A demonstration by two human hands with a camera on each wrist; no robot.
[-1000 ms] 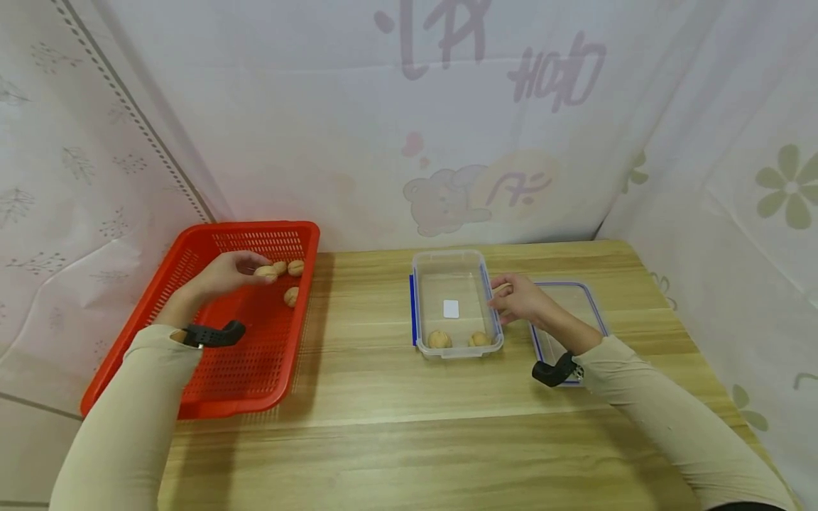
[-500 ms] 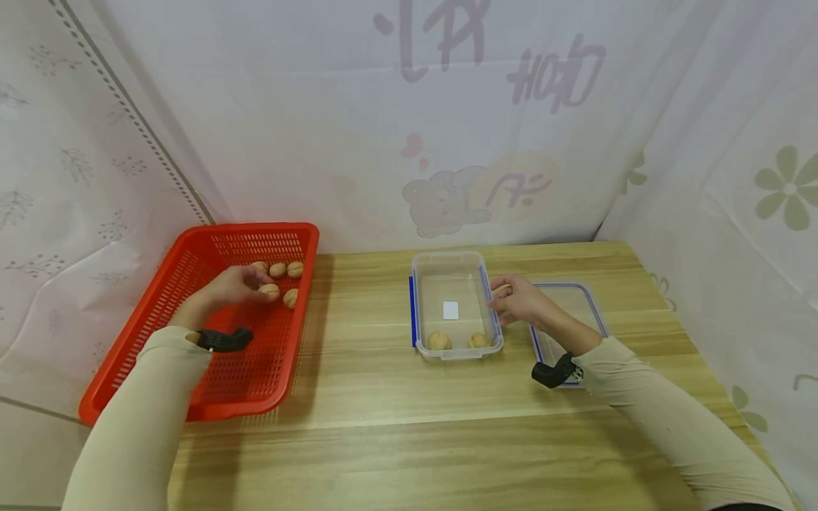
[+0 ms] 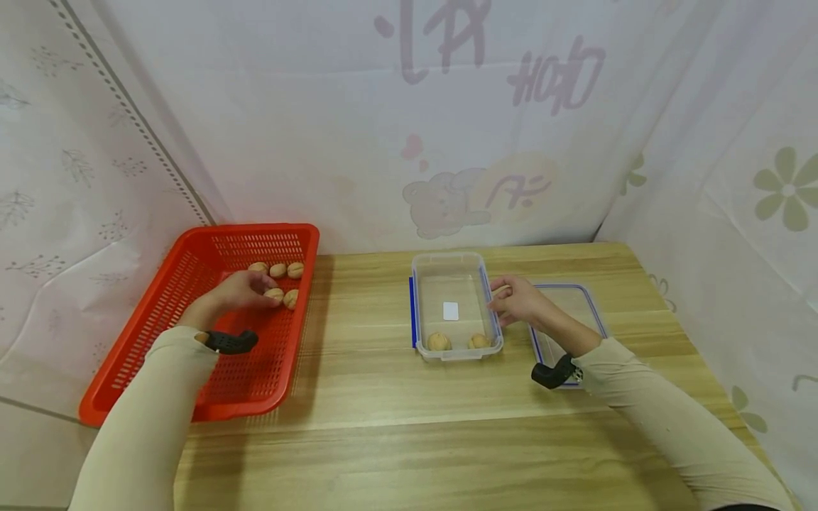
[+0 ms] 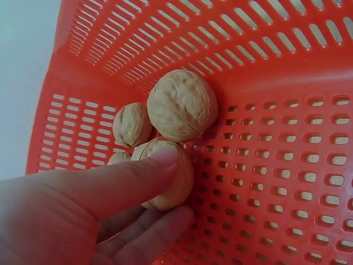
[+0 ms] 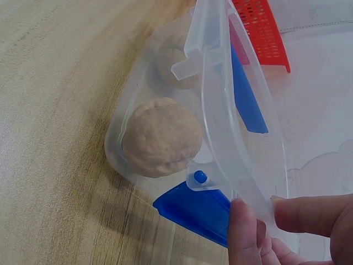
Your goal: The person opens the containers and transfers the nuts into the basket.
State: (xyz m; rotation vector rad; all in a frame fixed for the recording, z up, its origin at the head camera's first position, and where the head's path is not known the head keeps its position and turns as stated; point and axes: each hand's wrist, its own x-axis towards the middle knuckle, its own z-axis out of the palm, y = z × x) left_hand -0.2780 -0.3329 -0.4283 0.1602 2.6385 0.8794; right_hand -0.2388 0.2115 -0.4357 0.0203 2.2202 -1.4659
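My left hand (image 3: 239, 291) reaches into the red plastic basket (image 3: 249, 409) and holds a walnut (image 4: 171, 185), thumb on top and fingers beneath. Right beside it lies another walnut (image 3: 291, 299), close to the basket's right wall. Several more walnuts (image 3: 277, 270) line up near the back wall. On the other side, my right hand (image 3: 516, 299) grips the right rim of a clear lidless storage box (image 3: 450, 280) between thumb and fingers. Two walnuts, one at the front left (image 3: 439, 341) and one at the front right (image 3: 479, 341), sit inside that box.
To the right of the box lies its clear lid (image 3: 569, 301) with a blue seal, partly beneath my right forearm. Blue locking flaps (image 5: 193, 212) hang from the box's sides. A printed cloth (image 3: 358, 142) rises behind the wooden table (image 3: 383, 454).
My left hand has moved toward me and slightly right with its walnut, up to the walnut by the right wall. A walnut at the back came into view. My right hand stays put.
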